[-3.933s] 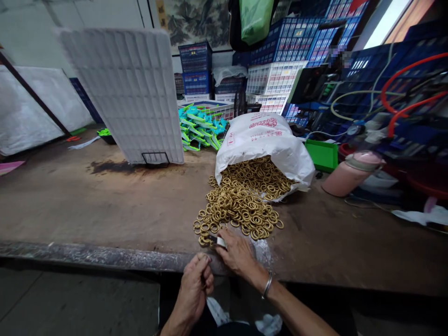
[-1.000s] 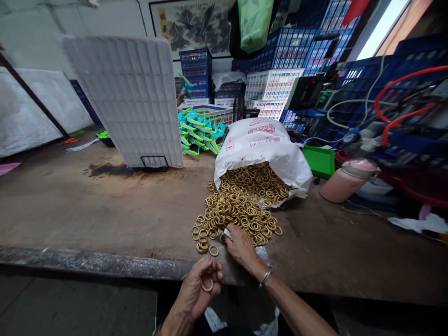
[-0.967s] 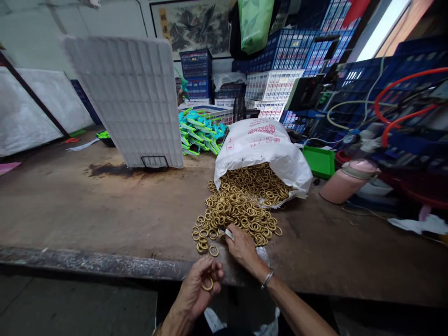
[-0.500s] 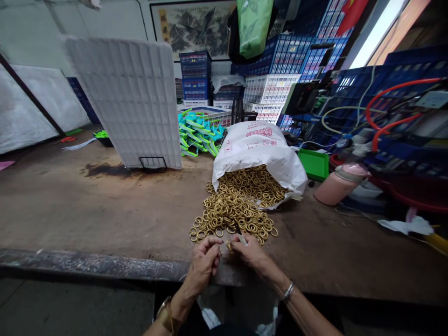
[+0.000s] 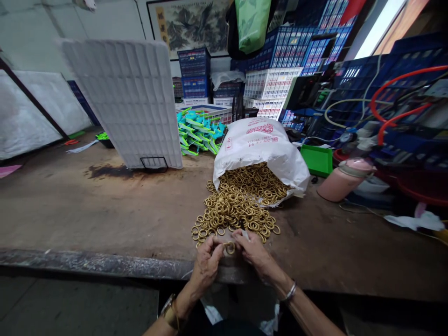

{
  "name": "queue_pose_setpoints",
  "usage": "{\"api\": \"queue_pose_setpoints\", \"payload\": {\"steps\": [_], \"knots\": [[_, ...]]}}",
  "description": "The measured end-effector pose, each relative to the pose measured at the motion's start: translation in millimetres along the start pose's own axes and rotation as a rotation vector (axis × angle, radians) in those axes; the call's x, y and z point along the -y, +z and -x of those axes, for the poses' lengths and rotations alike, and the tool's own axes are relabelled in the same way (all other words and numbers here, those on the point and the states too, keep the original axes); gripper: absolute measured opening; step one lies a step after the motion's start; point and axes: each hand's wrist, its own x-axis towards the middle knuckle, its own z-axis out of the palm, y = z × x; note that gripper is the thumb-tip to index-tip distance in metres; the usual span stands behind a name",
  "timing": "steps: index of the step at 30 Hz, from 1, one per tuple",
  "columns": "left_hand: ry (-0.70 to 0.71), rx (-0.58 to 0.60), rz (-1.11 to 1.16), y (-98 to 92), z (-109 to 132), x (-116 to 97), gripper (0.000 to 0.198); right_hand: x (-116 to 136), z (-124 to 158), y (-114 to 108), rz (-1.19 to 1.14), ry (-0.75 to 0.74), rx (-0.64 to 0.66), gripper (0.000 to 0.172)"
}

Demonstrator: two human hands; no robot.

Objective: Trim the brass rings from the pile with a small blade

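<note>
My left hand point(image 5: 206, 260) is closed near the table's front edge, thumb and forefinger pinching a gold-coloured ring point(image 5: 230, 248). The ring sticks out to the right, between my two hands. My right hand point(image 5: 255, 252) is closed around a small tool point(image 5: 245, 234) with a pale grey body and a dark tip; most of it is hidden by the fingers. Just beyond both hands lies a heap of similar gold rings point(image 5: 234, 212). They spill from the mouth of a white woven sack point(image 5: 254, 144) lying on its side.
On the wooden table point(image 5: 140, 219), a white ribbed panel point(image 5: 129, 102) stands upright at left in a wire stand. Teal and green plastic parts point(image 5: 199, 130) are piled behind. At right are a green tray point(image 5: 317, 159), a pink bottle point(image 5: 345, 179) and red hoses point(image 5: 381, 98).
The ring was at my right fingertips; now my left fingers pinch it. My left hand has moved slightly right and closed on it. The camera view has shifted a little.
</note>
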Motion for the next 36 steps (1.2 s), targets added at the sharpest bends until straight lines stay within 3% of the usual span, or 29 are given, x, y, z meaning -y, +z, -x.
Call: {"api": "queue_pose_setpoints", "payload": {"steps": [3, 6, 10, 18, 25, 30, 36], "knots": [[-0.067, -0.062, 0.036, 1.5, -1, -2, 0.012, 1, 2, 0, 0.208, -0.227, -0.155, 0.021], [-0.077, -0.045, 0.074, 4.2, 1, -6, 0.016, 2, 7, 5, 0.327, -0.34, -0.051, 0.021], [-0.093, -0.034, 0.147, 5.8, 4, -12, 0.021, 0, 8, 14, 0.252, -0.309, 0.06, 0.025], [-0.289, 0.077, 0.385, 2.3, 13, -5, 0.029, -8, 4, 19, 0.09, -0.152, 0.077, 0.019], [-0.3, 0.119, 0.509, 0.5, 19, 0, 0.026, -1, 7, 18, 0.221, -0.32, 0.046, 0.022], [-0.308, 0.085, 0.561, 1.6, 20, -4, 0.027, -11, 7, 11, 0.519, -0.433, -0.043, 0.018], [-0.298, 0.06, 0.537, 2.4, 19, -5, 0.031, -17, 16, 10, 0.748, -0.568, 0.038, 0.023]]}}
